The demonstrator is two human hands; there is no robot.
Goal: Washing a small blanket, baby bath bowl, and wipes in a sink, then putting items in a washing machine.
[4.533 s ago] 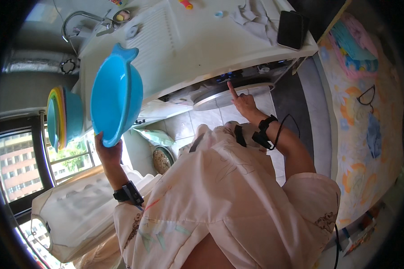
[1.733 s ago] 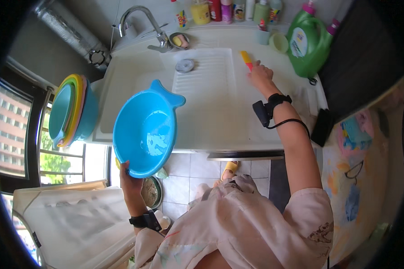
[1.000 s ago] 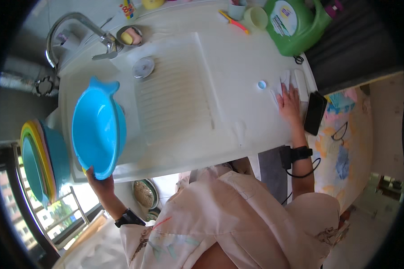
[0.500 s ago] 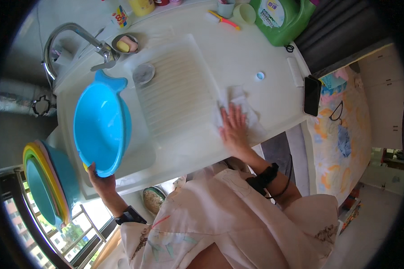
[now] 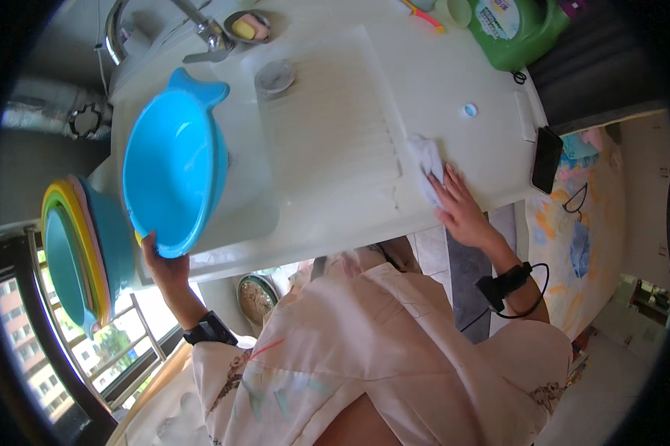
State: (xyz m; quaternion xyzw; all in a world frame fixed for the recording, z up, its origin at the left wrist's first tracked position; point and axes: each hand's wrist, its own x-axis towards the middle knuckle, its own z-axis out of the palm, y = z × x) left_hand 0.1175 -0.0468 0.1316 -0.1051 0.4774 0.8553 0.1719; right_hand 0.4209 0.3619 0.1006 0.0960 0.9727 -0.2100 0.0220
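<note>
My right hand [image 5: 461, 212] has slid along the worktop [image 5: 491, 149], fingers flat on the white cloth [image 5: 428, 167]; wiping underway, I judge; left hand [image 5: 164, 264] grips the blue basin [image 5: 173, 163] over the sink; next, sweep onward.

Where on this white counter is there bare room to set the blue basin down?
The ribbed draining board is bare between the sink strainer and the white cloth under the right hand. Another patch lies between the small blue cap and black phone. The far edge is crowded: green detergent jug, soap dish, tap.
</note>
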